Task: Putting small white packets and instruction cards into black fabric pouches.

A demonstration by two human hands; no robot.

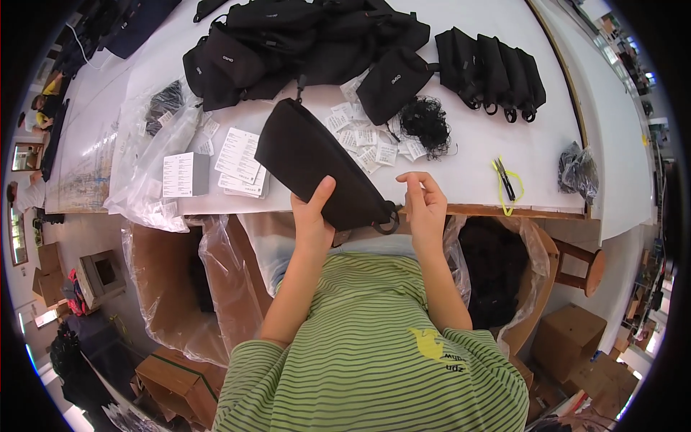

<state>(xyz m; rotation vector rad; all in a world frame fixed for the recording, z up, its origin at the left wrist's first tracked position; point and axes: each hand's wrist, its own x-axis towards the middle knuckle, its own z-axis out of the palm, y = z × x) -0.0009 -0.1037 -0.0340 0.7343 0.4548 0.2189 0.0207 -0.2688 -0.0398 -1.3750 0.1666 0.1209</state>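
Note:
My left hand (314,218) is closed on a flat black fabric pouch (311,157), thumb across its front face. The pouch tilts over the table edge, with a zipper pull at its upper end and a small loop (391,222) at its lower right end. Just right of that loop is my right hand (426,209), its thumb and forefinger pinched together. Whatever may be between those fingertips is too small to make out. Beyond the pouch lie loose white printed tags (366,137) and a tangle of black strings (425,128).
Black pouches (288,47) are heaped at the back of the white table, with several lined up (491,72) to the right. Yellow-corded thread snips (504,180) lie near the front edge. A card stack (180,175) stands left. Plastic-lined boxes (173,288) sit below the edge.

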